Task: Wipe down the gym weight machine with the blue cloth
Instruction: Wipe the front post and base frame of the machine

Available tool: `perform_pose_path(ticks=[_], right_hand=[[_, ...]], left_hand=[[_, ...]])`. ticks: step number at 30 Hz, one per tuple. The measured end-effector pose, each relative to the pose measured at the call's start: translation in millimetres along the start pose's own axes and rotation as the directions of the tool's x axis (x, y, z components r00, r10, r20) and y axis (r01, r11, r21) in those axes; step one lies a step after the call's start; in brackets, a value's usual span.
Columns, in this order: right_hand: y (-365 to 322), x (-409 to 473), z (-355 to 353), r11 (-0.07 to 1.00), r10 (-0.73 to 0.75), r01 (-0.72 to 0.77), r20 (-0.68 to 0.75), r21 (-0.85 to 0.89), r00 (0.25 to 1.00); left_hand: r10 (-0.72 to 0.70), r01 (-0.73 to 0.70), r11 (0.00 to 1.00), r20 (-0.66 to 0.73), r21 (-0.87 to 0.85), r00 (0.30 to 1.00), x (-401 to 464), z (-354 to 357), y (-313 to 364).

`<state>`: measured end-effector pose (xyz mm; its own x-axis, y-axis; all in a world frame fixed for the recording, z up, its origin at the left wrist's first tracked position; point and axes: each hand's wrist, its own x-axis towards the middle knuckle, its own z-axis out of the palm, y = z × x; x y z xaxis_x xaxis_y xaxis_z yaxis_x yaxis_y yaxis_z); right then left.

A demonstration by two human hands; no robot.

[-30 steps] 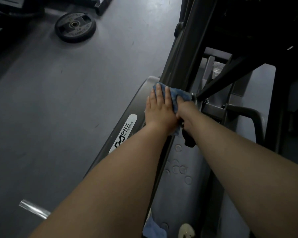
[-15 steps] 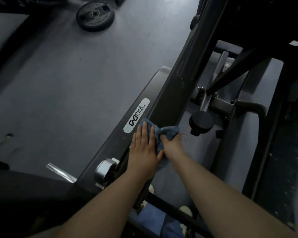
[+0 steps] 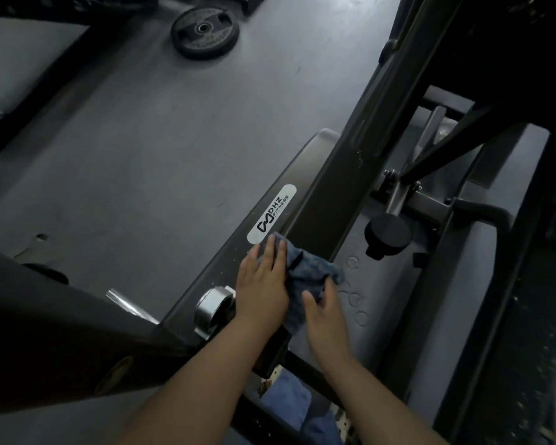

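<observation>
Blue cloth [image 3: 312, 277] on machine frame [image 3: 331, 187], left hand [image 3: 264, 290] flat on it, right hand [image 3: 326, 311] gripping its edge

Reads "DHZ FITNESS" in black letters, with a looped logo mark ahead of the words, on a white pill-shaped sticker [image 3: 272, 213] near the centre of the frame. Stuck lengthwise along the slanted grey frame beam [image 3: 305, 187] of the weight machine, lower end touching the blue cloth [image 3: 305, 271]. Raised lettering around the rim of the black weight plate [image 3: 205, 32] on the floor, top centre, too small and dim to read.
</observation>
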<state>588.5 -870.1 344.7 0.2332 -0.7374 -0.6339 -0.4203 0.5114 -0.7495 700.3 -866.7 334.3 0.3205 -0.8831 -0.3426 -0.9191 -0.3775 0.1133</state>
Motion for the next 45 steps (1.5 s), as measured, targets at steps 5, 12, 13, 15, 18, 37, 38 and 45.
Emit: perform_pose_path(ticks=[5,12,13,15,18,37,38,45], right_hand=[[-26.2,44.4,-23.2,0.91,-0.156,0.145,0.003,-0.389,0.988],[-73.5,122.8,-68.5,0.676,-0.263,0.155,-0.038,-0.721,0.964],[-80.0,132.5,-73.1,0.651,-0.268,0.146,-0.045,-0.745,0.962],[-93.7,150.7,-81.7,0.627,-0.266,0.109,-0.081,-0.771,0.961],[-107.6,167.2,-86.1,0.61,-0.228,0.049,-0.116,-0.791,0.967],[-23.2,66.3,-12.5,0.456,-0.173,0.157,0.086,-0.876,0.981],[-12.6,58.5,-5.9,0.427,-0.19,0.187,0.114,-0.884,0.975],[25.6,-20.4,2.0,0.654,-0.246,0.378,0.289,-0.655,0.925]], left_hand=[[-0.085,0.07,0.98,-0.075,-0.188,0.994,44.3,-0.3,41.7],[0.047,-0.051,0.987,-0.032,-0.153,0.998,112.0,-11.1,70.1],[0.07,-0.074,0.987,-0.038,-0.139,0.997,124.8,-16.0,74.7],[0.123,-0.122,0.984,-0.003,-0.129,0.992,151.3,-22.7,81.7],[0.247,-0.246,0.969,0.046,-0.032,0.968,185.7,-26.6,81.5],[-0.014,0.051,0.829,0.07,-0.557,0.997,63.9,0.6,5.8],[-0.016,0.055,0.849,0.078,-0.525,0.997,50.2,4.7,1.4],[-0.028,0.026,0.997,-0.018,-0.074,0.999,-54.3,47.1,-17.9]])
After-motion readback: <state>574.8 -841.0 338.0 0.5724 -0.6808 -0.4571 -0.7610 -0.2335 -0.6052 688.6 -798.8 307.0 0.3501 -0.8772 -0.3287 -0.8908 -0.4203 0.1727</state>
